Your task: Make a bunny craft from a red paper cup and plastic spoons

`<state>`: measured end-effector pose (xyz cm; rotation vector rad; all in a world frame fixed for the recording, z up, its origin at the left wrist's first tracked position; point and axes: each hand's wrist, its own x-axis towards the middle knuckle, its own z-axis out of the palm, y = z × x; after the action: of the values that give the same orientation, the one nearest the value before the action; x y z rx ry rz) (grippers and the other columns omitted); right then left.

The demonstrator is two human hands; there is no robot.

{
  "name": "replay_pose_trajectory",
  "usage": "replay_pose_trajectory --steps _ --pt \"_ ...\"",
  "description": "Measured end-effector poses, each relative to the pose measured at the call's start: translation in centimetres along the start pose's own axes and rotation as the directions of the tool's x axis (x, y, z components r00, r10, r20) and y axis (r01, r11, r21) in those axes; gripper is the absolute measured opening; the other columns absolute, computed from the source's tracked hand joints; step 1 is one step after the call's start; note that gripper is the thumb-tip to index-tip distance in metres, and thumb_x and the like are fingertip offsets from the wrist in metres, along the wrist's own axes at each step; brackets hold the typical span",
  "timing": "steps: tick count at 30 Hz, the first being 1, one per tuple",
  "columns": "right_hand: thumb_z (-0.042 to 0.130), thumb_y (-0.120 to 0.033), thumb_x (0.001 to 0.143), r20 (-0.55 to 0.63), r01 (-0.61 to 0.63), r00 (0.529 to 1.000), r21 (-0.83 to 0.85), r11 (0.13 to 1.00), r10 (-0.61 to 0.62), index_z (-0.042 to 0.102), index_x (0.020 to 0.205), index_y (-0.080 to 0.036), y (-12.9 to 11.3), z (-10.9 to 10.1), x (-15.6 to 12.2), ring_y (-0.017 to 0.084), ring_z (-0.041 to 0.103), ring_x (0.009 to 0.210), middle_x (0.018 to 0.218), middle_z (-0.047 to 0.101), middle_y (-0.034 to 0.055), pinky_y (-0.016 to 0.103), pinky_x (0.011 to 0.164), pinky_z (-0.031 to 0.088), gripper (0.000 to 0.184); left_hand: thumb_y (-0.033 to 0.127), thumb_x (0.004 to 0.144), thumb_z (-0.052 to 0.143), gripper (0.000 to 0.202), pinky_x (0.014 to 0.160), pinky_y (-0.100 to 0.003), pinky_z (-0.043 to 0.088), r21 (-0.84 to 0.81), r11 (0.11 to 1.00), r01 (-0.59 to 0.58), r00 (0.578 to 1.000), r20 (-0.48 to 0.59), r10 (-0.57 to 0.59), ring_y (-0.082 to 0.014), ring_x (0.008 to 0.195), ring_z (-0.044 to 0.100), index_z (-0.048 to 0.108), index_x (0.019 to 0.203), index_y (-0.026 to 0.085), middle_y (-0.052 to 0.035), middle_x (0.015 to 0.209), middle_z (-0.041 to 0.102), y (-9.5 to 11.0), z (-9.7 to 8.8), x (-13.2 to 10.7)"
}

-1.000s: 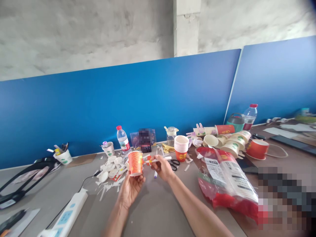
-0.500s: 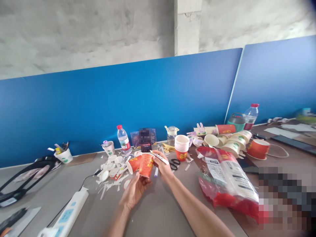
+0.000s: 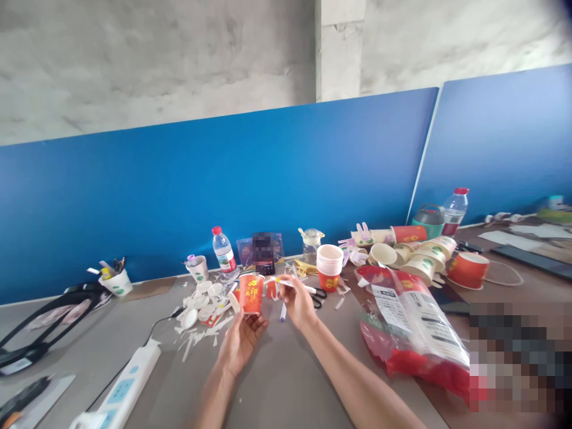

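Observation:
My left hand (image 3: 243, 341) is closed round the base of a red paper cup (image 3: 251, 296) with gold print, held nearly upright above the desk. A slim white marker pen (image 3: 291, 284) is pinched in my right hand (image 3: 298, 302), its tip pointing left toward the cup's rim. A small gap shows between the tip and the cup. Behind the held cup lies another red cup (image 3: 235, 300), mostly hidden. A white and purple pen cap (image 3: 283, 311) rests on the desk below the marker. Black scissors (image 3: 319, 297) lie just right of my right hand.
White paper scraps (image 3: 203, 307) are heaped left of centre. A stack of paper cups (image 3: 329, 268), a glass jug (image 3: 311, 245) and a water bottle (image 3: 224, 253) stand behind. A plastic bag of cups (image 3: 415, 328) lies right; a power strip (image 3: 129, 381) lies front left.
My left hand has turned the cup more upright and shifted it slightly left. The marker has drawn back from the cup's side, its tip now to the right of the rim.

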<state>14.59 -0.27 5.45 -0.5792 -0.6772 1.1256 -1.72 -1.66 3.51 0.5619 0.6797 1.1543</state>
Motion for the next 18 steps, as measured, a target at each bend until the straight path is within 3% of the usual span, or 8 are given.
replay_pose_trajectory --steps 7,18 --pt "0.074 -0.055 0.069 0.208 -0.111 0.969 -0.122 0.986 0.135 0.074 0.065 -0.017 0.2 0.9 -1.7 0.010 0.039 0.046 0.046 0.053 -0.0019 0.024 0.049 0.024 0.038 0.028 0.095 0.057 0.023 0.072 -0.032 0.064 -0.068 0.998 -0.008 1.000 0.005 0.008 -0.0180 0.068 0.072 0.072 0.087 0.011 -0.0089 0.074 0.073 0.5 0.3 -0.1" --pt "0.075 -0.054 0.065 0.287 -0.136 0.936 -0.239 0.961 0.204 0.075 0.064 -0.018 -0.6 1.8 -2.3 0.009 0.037 0.044 0.043 0.050 -0.0039 0.024 0.048 0.024 0.036 0.023 0.091 0.062 0.015 0.071 -0.031 0.064 -0.106 0.994 -0.023 1.000 0.012 0.025 -0.0175 0.069 0.073 0.071 0.086 0.012 -0.0078 0.075 0.075 0.6 0.3 -0.1"
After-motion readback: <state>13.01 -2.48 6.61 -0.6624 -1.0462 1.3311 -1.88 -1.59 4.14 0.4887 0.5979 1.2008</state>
